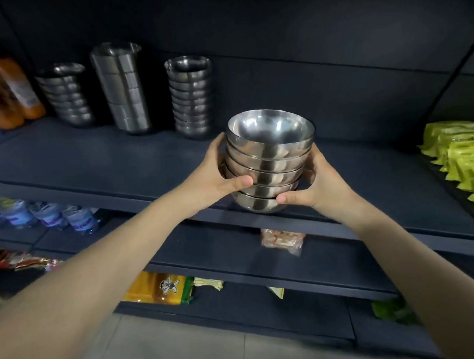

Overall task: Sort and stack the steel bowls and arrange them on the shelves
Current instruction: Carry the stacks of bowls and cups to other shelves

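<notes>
While both hands gripped it, the bowl stack (267, 161) hung above the shelf (121, 160). The left hand (219, 177) and right hand (312, 184) curled around opposite sides.

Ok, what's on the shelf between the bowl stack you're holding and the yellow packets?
Nothing: in the head view the shelf is bare between the held bowl stack and the yellow packets at the right.

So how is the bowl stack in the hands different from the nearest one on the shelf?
The held stack is gripped by the left hand and right hand; the shelf stack stands untouched. The held stack has fewer bowls; the shelf stack has more. Both are steel, nested rims up.
</notes>
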